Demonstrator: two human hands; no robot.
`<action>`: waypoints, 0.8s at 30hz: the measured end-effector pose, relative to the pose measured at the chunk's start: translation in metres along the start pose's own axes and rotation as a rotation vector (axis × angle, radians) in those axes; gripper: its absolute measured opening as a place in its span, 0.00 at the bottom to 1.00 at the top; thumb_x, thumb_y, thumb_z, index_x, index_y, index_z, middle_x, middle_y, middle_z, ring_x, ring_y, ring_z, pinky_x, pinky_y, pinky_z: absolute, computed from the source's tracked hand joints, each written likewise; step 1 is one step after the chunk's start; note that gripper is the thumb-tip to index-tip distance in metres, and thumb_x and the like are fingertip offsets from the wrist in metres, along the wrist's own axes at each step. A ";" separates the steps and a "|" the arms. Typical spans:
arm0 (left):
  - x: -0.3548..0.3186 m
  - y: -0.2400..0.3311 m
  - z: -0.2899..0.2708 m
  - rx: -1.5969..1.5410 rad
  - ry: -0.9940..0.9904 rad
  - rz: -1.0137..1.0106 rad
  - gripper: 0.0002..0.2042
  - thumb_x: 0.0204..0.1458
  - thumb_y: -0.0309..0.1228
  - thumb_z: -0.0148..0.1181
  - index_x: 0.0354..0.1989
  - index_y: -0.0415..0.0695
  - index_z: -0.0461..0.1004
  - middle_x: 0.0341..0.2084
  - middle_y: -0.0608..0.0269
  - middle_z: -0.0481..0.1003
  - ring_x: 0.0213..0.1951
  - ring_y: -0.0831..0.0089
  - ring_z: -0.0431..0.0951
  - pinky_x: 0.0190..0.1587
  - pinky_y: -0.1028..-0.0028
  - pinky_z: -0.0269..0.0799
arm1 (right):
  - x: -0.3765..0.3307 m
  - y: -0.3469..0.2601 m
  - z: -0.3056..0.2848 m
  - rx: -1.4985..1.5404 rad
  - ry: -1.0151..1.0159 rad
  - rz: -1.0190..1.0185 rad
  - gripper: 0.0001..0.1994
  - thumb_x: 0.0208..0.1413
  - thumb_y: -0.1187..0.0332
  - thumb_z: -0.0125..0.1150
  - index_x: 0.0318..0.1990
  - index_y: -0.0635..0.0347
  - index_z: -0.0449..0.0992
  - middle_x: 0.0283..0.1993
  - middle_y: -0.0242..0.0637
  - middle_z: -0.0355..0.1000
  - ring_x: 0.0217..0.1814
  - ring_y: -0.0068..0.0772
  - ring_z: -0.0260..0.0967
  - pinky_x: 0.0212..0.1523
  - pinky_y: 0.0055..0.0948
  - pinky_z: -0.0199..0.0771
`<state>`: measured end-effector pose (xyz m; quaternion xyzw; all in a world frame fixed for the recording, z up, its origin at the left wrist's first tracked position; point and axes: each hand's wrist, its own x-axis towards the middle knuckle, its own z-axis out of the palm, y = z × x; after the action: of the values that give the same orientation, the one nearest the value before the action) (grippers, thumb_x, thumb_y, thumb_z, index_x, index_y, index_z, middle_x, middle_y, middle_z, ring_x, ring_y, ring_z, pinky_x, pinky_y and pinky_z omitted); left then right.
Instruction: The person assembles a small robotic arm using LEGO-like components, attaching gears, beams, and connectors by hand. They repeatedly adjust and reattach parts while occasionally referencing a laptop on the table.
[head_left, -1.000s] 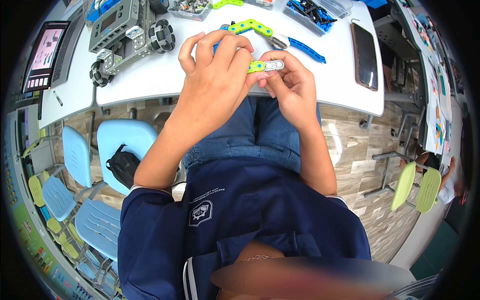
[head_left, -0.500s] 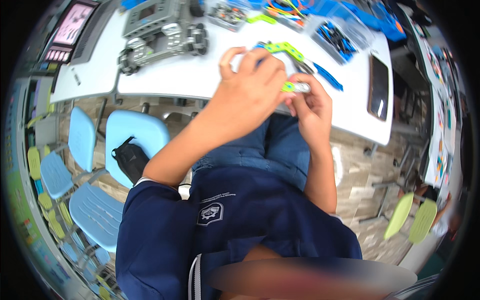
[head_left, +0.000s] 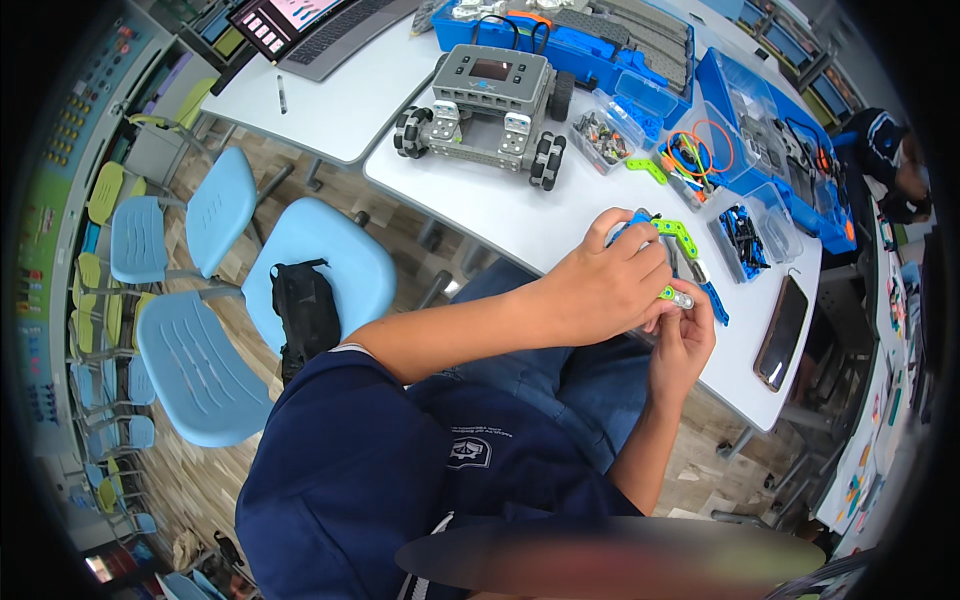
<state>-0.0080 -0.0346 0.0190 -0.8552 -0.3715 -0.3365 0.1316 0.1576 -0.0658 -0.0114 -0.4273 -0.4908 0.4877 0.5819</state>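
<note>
Over the front edge of the white table, both hands hold a plastic building-kit assembly. Its bent lime-green beam [head_left: 676, 238] sticks out beyond my left hand [head_left: 612, 290], and a blue part shows at the fingertips. The left fingers are curled over the assembly and hide much of it. My right hand [head_left: 684, 345] is closer to me, its thumb and fingers pinched at a small green and light-grey end piece [head_left: 680, 298]. Past the right fingers a long blue beam [head_left: 717, 304] slants down; whether it joins the assembly I cannot tell.
A grey wheeled robot [head_left: 488, 110] stands left of my hands. Beyond lie open clear boxes of small parts [head_left: 604, 135], a box of black and blue pins [head_left: 738, 243] and blue storage trays [head_left: 560, 62]. A phone [head_left: 781, 333] is at the right, a laptop [head_left: 345, 40] far left.
The view has turned, so the table and hands appear farther right and lower, with more of the blue trays showing. Both hands keep their hold on the assembly.
</note>
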 end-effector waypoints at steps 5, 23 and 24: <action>-0.001 0.000 0.001 0.027 0.013 -0.016 0.14 0.53 0.45 0.60 0.34 0.46 0.75 0.36 0.66 0.73 0.53 0.69 0.69 0.63 0.55 0.47 | 0.001 0.002 0.004 0.030 -0.001 -0.024 0.08 0.64 0.79 0.54 0.48 0.70 0.71 0.31 0.35 0.72 0.28 0.19 0.67 0.31 0.17 0.67; -0.002 0.000 0.004 -0.019 -0.002 0.014 0.14 0.53 0.45 0.61 0.34 0.48 0.75 0.37 0.68 0.72 0.53 0.67 0.69 0.63 0.54 0.47 | -0.002 0.006 0.002 0.053 0.023 -0.019 0.08 0.62 0.81 0.54 0.48 0.70 0.72 0.32 0.37 0.74 0.28 0.22 0.70 0.30 0.19 0.69; -0.001 0.000 0.003 -0.013 -0.003 0.017 0.14 0.53 0.45 0.61 0.34 0.48 0.75 0.37 0.69 0.72 0.53 0.67 0.69 0.63 0.54 0.47 | -0.002 0.006 0.003 0.064 0.025 -0.022 0.08 0.62 0.82 0.54 0.47 0.70 0.72 0.31 0.37 0.74 0.27 0.22 0.70 0.30 0.19 0.69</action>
<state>-0.0073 -0.0340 0.0159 -0.8598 -0.3622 -0.3364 0.1282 0.1537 -0.0667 -0.0168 -0.4090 -0.4724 0.4914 0.6067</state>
